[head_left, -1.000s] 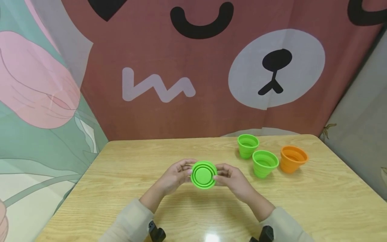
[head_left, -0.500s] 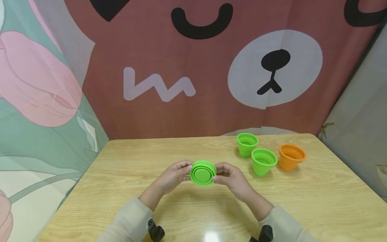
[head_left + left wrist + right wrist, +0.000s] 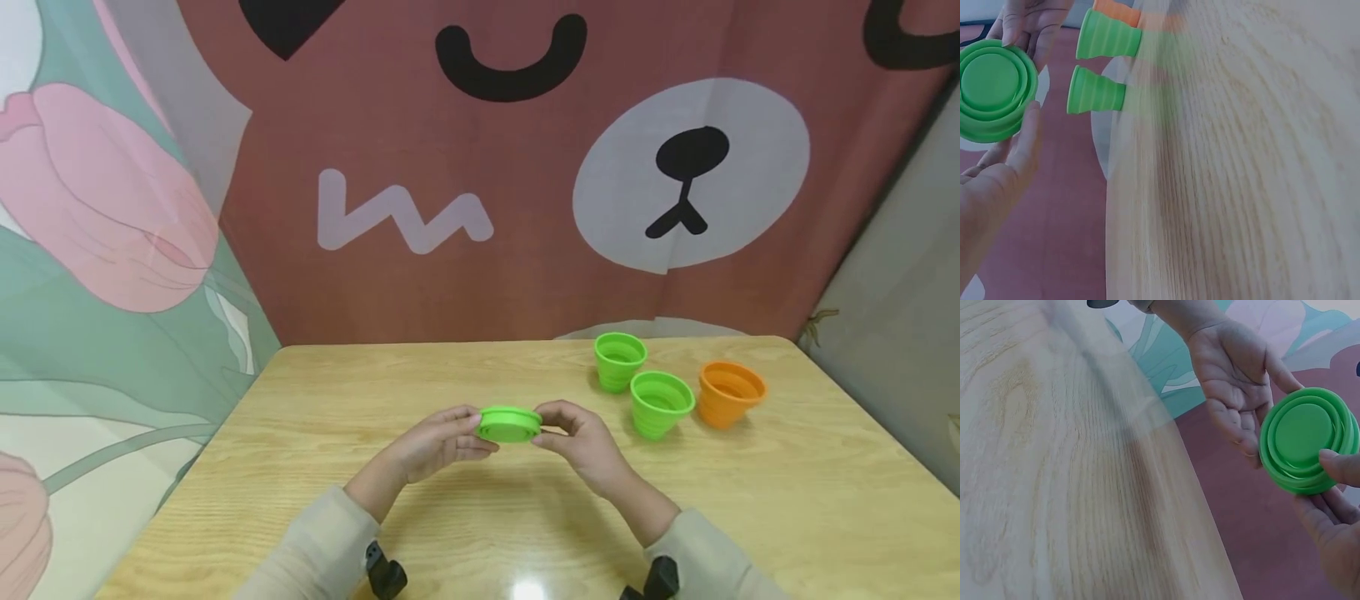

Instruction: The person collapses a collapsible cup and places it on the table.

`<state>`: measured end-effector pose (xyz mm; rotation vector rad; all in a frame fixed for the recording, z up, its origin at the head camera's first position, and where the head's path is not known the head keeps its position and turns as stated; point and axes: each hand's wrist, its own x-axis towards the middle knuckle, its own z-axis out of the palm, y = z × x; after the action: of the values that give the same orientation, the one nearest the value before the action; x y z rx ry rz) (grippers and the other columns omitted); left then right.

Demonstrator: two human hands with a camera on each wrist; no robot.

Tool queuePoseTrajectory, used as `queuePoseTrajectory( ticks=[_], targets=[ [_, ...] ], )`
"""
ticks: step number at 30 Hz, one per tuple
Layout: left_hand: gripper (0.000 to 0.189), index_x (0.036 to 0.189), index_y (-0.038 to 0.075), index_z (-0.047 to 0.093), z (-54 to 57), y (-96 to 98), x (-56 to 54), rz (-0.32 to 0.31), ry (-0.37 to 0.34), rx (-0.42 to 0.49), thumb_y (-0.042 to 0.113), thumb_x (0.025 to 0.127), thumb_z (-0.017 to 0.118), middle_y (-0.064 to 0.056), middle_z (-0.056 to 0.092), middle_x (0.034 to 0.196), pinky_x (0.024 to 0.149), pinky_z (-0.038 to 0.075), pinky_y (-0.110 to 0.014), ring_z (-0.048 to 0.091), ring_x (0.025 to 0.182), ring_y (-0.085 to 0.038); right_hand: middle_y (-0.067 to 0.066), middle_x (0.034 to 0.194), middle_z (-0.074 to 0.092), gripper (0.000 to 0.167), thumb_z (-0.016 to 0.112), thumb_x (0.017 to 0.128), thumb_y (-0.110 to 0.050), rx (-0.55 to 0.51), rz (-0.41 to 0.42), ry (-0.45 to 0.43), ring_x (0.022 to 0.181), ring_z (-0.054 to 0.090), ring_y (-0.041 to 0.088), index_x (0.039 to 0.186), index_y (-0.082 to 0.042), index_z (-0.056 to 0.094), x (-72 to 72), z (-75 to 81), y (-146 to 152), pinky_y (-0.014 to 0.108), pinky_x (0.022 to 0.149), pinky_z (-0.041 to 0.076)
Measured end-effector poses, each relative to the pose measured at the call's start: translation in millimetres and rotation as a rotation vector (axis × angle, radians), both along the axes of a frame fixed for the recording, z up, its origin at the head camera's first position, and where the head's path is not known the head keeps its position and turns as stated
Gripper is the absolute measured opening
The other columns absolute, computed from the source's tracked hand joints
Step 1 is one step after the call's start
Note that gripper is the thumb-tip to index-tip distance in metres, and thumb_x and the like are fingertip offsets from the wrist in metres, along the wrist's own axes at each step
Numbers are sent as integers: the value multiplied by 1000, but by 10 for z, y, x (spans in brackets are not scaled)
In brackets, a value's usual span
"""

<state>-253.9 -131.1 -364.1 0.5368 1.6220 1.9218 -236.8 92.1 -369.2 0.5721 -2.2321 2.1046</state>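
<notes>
Filling the upper half of my head feed, a printed cloth (image 3: pixel 375 292) hangs at twelve o'clock, brown with an animal's muzzle, with a pink flower out toward half past nine. Beneath it I see a pale wooden table (image 3: pixel 330 408) spreading down to six o'clock.

With the flat green cup (image 3: pixel 510 427) as the centre of my dial from here, a beige left sleeve (image 3: pixel 318 542) enters from eight o'clock and a beige right sleeve (image 3: pixel 708 554) from four. The left hand (image 3: pixel 435 447) lies between eight and nine, the right hand (image 3: pixel 585 442) between three and four. Both are grasping: I see each pinch an edge of that one cup between thumb and fingers.

Three cups stand upright on the table. I have an orange cup (image 3: pixel 731 393) farthest out, just short of three o'clock, a front green cup (image 3: pixel 662 406) inward of it on nearly the same line, and a back green cup (image 3: pixel 619 364) at two.

The flat one, all nested rings, is held up off the table between the hands. My head feed shows it as a thin, tilted oval; both wrist feeds show its round, ringed face, and on the right one I see the right thumb on that face.

Near the cuffs sit a left black device (image 3: pixel 386 573) at half past seven and a right black device (image 3: pixel 656 580) at half past four.
</notes>
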Motion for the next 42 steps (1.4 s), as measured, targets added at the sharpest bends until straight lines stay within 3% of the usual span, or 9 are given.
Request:
queuePoseTrajectory(
  ticks=[5, 12, 26, 34, 42],
  targets=[
    [22, 105, -1, 42, -8, 0, -4, 19, 18, 40, 15, 91, 42, -10, 52, 103, 92, 34, -39, 50, 102, -28, 15, 95, 59, 28, 62, 73, 5, -12, 1, -28, 93, 53, 22, 99, 10, 54, 0, 9, -14, 30, 74, 47],
    [39, 118, -9, 35, -26, 9, -10, 71, 97, 6, 15, 90, 46, -14, 44, 112, 94, 33, -35, 43, 109, -31, 19, 100, 57, 35, 61, 76, 1, -24, -32, -108, 92, 54, 24, 108, 9, 52, 7, 30, -28, 30, 78, 46],
    [52, 122, -9, 34, -98, -55, 18, 124, 117, -32, 17, 83, 57, -12, 45, 110, 94, 33, -34, 47, 101, -19, 20, 107, 51, 48, 63, 76, -5, -78, 97, -202, 94, 53, 20, 114, 14, 41, 16, -48, -43, 30, 82, 43],
    [46, 122, -7, 36, -90, -45, 31, 140, 147, -47, 3, 81, 56, -13, 46, 112, 90, 36, -34, 50, 97, -18, 23, 108, 50, 48, 63, 74, 0, -150, 115, -166, 96, 52, 20, 114, 15, 40, 1, -102, -65, 29, 83, 43],
    [51, 122, -8, 36, -114, -31, 32, 138, 221, -57, 1, 78, 60, -18, 44, 116, 87, 40, -33, 48, 101, -22, 22, 110, 49, 52, 65, 71, 2, -168, 120, -136, 100, 49, 21, 114, 14, 39, -1, -120, -60, 27, 86, 41]
  ],
)
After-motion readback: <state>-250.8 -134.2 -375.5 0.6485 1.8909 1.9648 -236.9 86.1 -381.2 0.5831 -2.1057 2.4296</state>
